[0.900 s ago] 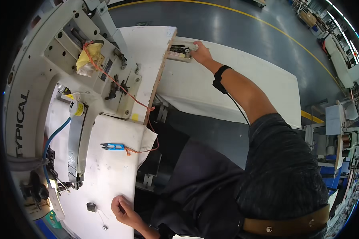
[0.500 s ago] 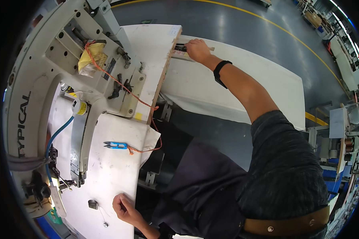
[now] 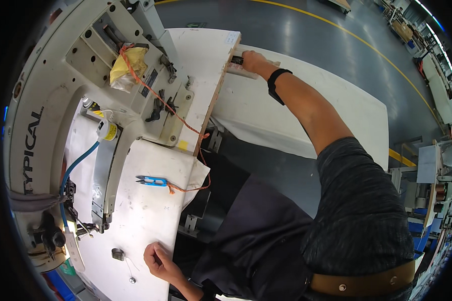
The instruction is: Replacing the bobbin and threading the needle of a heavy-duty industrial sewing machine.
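My right hand (image 3: 256, 61) reaches into a narrow tray (image 3: 246, 71) beside the board's edge, fingers curled and partly hidden near dark small items. My left hand (image 3: 157, 261) rests curled at the front edge of the white sewing table (image 3: 135, 215), with nothing visible in it. Near it lie a small dark metal part (image 3: 117, 254) with thread and a little silver disc (image 3: 132, 280). Blue thread snips (image 3: 153, 181), tied to an orange cord, lie farther up the table. The sewing machine (image 3: 50, 150) stands at the left.
A white side table (image 3: 336, 110) lies beyond the gap beside my lap. A yellow cloth bundle (image 3: 125, 70) hangs on the machine. Grey floor with yellow lines runs behind. Other workstations (image 3: 432, 180) line the right.
My right hand has shifted within the tray, its fingertips now more hidden. The view has moved slightly, so the machine and tables appear farther right. My left hand stays curled on the table.
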`<state>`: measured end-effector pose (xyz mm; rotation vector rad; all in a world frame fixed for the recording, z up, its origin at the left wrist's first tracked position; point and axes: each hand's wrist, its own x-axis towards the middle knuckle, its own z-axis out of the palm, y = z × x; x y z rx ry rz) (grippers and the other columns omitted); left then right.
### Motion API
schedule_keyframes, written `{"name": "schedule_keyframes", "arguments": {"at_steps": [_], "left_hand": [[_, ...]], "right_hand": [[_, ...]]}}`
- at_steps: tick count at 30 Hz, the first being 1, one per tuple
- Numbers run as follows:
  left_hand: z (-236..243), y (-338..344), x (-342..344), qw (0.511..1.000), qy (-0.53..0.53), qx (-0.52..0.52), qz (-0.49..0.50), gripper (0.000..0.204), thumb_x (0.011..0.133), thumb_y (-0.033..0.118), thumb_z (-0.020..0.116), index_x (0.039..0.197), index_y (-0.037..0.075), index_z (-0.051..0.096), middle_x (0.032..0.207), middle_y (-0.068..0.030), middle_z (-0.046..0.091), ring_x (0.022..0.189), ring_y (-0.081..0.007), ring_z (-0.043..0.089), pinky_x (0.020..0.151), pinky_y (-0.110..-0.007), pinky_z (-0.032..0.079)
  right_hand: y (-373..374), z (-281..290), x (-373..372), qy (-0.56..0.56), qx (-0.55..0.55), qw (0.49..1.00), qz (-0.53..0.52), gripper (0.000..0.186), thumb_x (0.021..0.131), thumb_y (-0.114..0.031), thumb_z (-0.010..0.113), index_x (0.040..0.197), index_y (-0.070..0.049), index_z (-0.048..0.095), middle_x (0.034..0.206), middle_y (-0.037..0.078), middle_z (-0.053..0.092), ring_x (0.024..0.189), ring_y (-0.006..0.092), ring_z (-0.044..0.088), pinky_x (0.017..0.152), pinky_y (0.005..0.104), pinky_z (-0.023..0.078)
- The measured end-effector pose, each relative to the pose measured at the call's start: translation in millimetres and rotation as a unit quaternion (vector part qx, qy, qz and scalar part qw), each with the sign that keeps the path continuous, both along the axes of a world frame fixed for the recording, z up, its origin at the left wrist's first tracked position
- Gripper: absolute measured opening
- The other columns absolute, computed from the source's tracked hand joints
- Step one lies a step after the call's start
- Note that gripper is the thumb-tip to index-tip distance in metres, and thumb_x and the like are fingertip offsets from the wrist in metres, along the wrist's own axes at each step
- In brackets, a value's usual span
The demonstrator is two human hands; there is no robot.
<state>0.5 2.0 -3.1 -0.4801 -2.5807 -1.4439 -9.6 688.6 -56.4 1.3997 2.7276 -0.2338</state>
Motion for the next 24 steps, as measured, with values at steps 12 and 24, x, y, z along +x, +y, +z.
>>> {"name": "schedule_keyframes", "arguments": {"at_steps": [12, 24], "left_hand": [[1, 2, 2, 1.000, 0.020, -0.009, 0.011, 0.011, 0.099, 0.005, 0.060, 0.101, -0.003, 0.066, 0.102, -0.0115, 0.067, 0.091, -0.0197, 0.062, 0.086, -0.032, 0.051], [3, 2, 4, 1.000, 0.011, -0.013, 0.012, 0.011, 0.099, 0.006, 0.059, 0.100, -0.003, 0.065, 0.102, -0.0108, 0.067, 0.092, -0.0192, 0.062, 0.087, -0.032, 0.050]], "right_hand": [[7, 2, 1, -0.080, 0.033, 0.990, 0.108, 0.036, 0.091, -0.015, 0.057, 0.125, -0.021, 0.070, 0.123, 0.013, 0.067, 0.114, 0.0305, 0.066, 0.095, 0.0409, 0.054], [-8, -20, -10, 0.058, -0.057, 0.996, 0.045, 0.037, 0.096, -0.024, 0.054, 0.127, -0.006, 0.065, 0.126, 0.017, 0.068, 0.117, 0.0321, 0.065, 0.097, 0.0438, 0.052]]}}
